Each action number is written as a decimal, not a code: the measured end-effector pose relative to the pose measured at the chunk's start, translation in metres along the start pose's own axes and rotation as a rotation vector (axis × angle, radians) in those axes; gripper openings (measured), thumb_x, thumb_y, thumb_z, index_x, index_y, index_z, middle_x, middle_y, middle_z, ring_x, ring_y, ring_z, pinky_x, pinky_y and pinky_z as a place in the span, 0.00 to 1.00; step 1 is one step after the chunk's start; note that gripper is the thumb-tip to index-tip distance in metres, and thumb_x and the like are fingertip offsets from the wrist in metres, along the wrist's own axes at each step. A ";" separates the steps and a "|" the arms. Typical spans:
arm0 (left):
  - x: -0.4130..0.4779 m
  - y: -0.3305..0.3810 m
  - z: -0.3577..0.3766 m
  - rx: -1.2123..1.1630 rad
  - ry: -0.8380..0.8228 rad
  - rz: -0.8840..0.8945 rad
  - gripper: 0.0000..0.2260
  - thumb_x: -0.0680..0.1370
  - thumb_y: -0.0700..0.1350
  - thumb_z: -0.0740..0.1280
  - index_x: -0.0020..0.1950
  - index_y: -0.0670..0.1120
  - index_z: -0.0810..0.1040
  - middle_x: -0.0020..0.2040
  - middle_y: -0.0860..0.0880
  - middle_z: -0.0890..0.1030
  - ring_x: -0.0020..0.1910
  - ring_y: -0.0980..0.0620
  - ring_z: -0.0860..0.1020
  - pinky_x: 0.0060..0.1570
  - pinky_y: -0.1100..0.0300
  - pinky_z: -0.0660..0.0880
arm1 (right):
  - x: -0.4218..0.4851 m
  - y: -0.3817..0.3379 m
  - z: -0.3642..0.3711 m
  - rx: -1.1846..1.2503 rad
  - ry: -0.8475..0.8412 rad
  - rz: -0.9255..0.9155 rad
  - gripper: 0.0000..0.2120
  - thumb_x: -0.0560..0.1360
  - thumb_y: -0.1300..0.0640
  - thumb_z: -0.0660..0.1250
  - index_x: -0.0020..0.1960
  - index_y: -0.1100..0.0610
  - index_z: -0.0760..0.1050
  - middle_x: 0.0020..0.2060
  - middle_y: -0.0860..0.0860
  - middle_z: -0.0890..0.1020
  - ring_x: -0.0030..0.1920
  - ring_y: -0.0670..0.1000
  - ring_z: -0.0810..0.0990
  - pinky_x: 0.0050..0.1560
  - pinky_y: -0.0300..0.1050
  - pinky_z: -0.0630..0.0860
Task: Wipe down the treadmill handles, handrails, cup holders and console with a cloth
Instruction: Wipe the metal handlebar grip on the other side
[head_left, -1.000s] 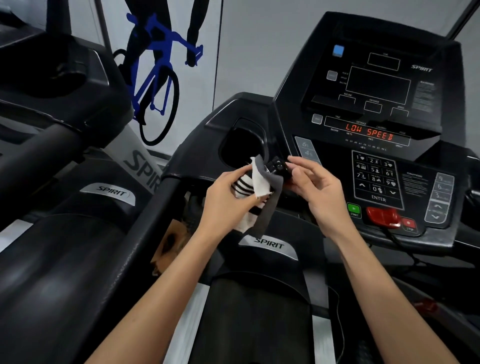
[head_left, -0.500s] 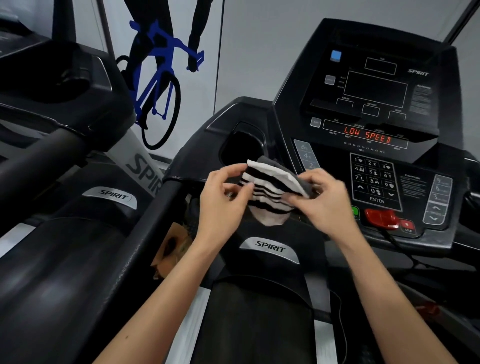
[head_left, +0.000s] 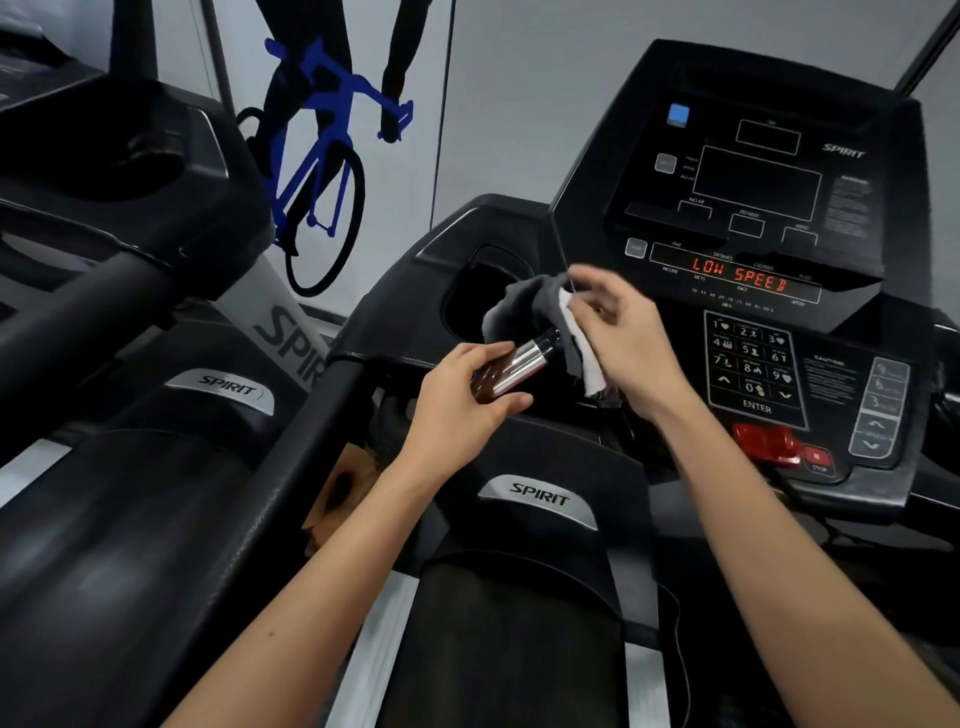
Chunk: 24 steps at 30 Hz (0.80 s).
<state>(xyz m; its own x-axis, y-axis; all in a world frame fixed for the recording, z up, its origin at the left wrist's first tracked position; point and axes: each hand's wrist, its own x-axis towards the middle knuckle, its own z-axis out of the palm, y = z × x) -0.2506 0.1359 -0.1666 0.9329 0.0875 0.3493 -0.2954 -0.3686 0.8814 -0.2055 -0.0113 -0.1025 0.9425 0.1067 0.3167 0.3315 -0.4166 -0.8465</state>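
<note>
My left hand (head_left: 462, 400) grips a small brown spray bottle (head_left: 514, 366) with a silver collar and black cap, its nozzle pointing up and right toward the cloth. My right hand (head_left: 623, 327) holds a grey and white cloth (head_left: 550, 322) bunched in its fingers, just in front of the left cup holder (head_left: 480, 296). The black treadmill console (head_left: 753, 208) stands behind, its display reading LOW SPEED. The left handrail (head_left: 291, 431) runs down toward me at lower left.
A keypad (head_left: 753, 364), a red safety key (head_left: 763, 441) and a stop button (head_left: 818, 460) sit on the console's lower panel. A second treadmill (head_left: 130, 182) stands close on the left. The motor cover with a Spirit badge (head_left: 540, 501) lies below my hands.
The cloth has passed from both hands into my right hand alone and is bunched up. My left hand has dropped a little and now shows the spray bottle aimed at the cloth.
</note>
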 end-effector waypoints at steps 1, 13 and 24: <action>0.000 0.000 0.000 0.001 0.000 0.004 0.24 0.68 0.42 0.76 0.63 0.47 0.76 0.52 0.56 0.76 0.47 0.67 0.73 0.49 0.81 0.65 | -0.006 0.004 0.000 0.031 -0.021 0.031 0.15 0.78 0.60 0.62 0.63 0.57 0.74 0.54 0.52 0.81 0.54 0.46 0.79 0.57 0.39 0.75; 0.001 -0.002 -0.002 -0.018 -0.016 0.000 0.24 0.68 0.43 0.76 0.62 0.48 0.76 0.52 0.56 0.77 0.50 0.64 0.74 0.52 0.78 0.67 | -0.049 0.027 -0.020 -0.101 0.067 -0.160 0.14 0.72 0.67 0.68 0.48 0.48 0.77 0.46 0.41 0.79 0.50 0.35 0.77 0.54 0.28 0.71; 0.002 0.000 -0.003 -0.017 -0.019 -0.012 0.23 0.67 0.43 0.76 0.62 0.48 0.77 0.51 0.56 0.77 0.48 0.66 0.74 0.49 0.79 0.67 | -0.001 0.013 -0.015 0.005 -0.083 0.053 0.13 0.77 0.66 0.62 0.57 0.57 0.78 0.50 0.50 0.82 0.49 0.43 0.80 0.53 0.37 0.75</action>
<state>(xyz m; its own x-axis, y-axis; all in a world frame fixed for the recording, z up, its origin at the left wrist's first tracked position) -0.2495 0.1392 -0.1652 0.9403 0.0739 0.3323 -0.2873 -0.3515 0.8910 -0.2025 -0.0302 -0.1077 0.9589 0.1592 0.2347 0.2810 -0.4195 -0.8632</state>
